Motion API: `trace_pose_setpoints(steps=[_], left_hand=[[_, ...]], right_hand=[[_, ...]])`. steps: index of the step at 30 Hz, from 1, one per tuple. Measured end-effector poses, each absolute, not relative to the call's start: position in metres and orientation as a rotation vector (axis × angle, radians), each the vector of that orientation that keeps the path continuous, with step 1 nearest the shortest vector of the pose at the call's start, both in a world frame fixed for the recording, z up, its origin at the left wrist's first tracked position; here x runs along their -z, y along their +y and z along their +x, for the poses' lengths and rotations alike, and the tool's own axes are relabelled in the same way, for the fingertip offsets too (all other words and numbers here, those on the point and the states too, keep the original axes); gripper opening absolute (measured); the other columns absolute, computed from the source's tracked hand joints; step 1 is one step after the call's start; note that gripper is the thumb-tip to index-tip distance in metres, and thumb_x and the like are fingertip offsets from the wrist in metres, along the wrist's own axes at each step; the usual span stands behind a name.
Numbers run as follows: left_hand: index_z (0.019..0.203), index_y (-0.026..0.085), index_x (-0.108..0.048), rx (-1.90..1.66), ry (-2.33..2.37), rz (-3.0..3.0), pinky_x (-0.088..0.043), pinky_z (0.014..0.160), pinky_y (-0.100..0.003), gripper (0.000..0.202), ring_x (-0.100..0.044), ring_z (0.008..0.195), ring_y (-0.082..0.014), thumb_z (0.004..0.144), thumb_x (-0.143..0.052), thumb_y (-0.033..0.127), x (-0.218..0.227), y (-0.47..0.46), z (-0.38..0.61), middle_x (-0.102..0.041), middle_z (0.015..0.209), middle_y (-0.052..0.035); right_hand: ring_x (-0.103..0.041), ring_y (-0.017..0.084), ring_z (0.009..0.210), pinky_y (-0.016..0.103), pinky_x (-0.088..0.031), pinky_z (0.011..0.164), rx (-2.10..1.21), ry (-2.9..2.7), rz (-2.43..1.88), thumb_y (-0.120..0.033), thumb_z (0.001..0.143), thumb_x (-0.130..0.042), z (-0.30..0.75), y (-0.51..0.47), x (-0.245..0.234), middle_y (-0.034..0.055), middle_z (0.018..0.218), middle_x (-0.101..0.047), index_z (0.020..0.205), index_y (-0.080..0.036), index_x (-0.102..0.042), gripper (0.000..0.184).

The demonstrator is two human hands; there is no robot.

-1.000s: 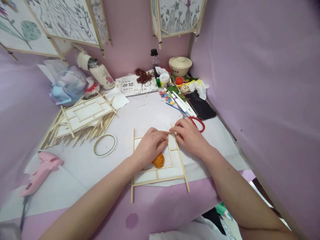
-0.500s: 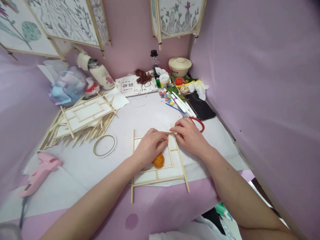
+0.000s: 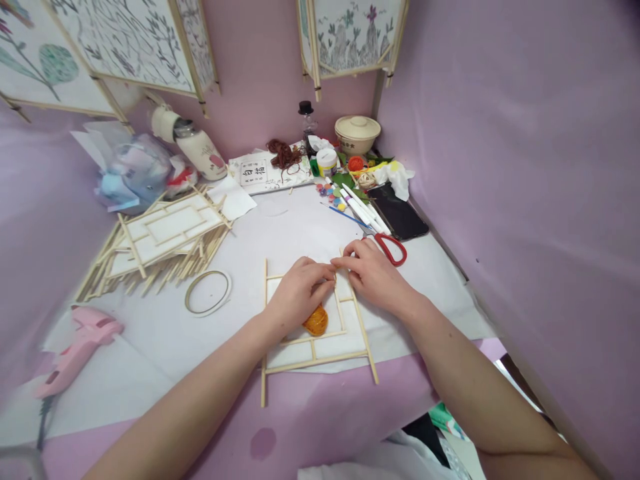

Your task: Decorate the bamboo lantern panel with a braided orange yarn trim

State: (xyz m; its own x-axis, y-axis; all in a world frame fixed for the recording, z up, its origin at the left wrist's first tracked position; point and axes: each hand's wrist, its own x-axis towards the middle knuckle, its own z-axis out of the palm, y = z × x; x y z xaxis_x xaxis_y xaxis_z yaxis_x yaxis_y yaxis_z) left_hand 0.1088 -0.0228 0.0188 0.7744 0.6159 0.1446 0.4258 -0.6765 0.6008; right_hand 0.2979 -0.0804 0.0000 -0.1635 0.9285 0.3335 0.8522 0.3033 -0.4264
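Observation:
A frame of thin wooden sticks (image 3: 315,363), backed with white paper, lies flat on the table in front of me. My left hand (image 3: 303,287) rests over its upper part, thumb and forefinger closed on a strand of orange yarn that runs near the far right corner. Beneath that palm sits the ball of orange yarn (image 3: 316,321), partly covered. From the right, my right hand (image 3: 373,270) pinches the strand at the same corner, its fingertips meeting those of the left. The strand is mostly hidden by the fingers.
Red-handled scissors (image 3: 391,249) lie just beyond my right hand, near a black phone (image 3: 400,210) and white markers (image 3: 361,208). Leftward are a tape roll (image 3: 189,300), a pink glue gun (image 3: 80,347) and stacked stick frames (image 3: 165,233). Paper lanterns (image 3: 350,40) hang above the back.
My right hand has shifted slightly left, bringing its fingertips to those of my left hand. The orange strand visible between them before is now mostly covered. The left hand stays nearly still.

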Motion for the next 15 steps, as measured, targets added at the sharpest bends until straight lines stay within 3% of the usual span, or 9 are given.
trace_pose_setpoints(steps=[15], left_hand=[[0.087, 0.022, -0.064, -0.454, 0.805, 2.410, -0.047, 0.086, -0.037, 0.014, -0.056, 0.095, -0.0207, 0.090, -0.050, 0.024, -0.0201, -0.0260, 0.1071, -0.071, 0.101, -0.0008]], right_hand=[[-0.046, 0.024, 0.098, 0.039, -0.043, 0.084, -0.197, -2.028, -1.572, -0.005, 0.088, -0.049, 0.2983, -0.0813, -0.0016, 0.0090, 0.102, -0.057, 0.099, -0.022, -0.070, 0.029]])
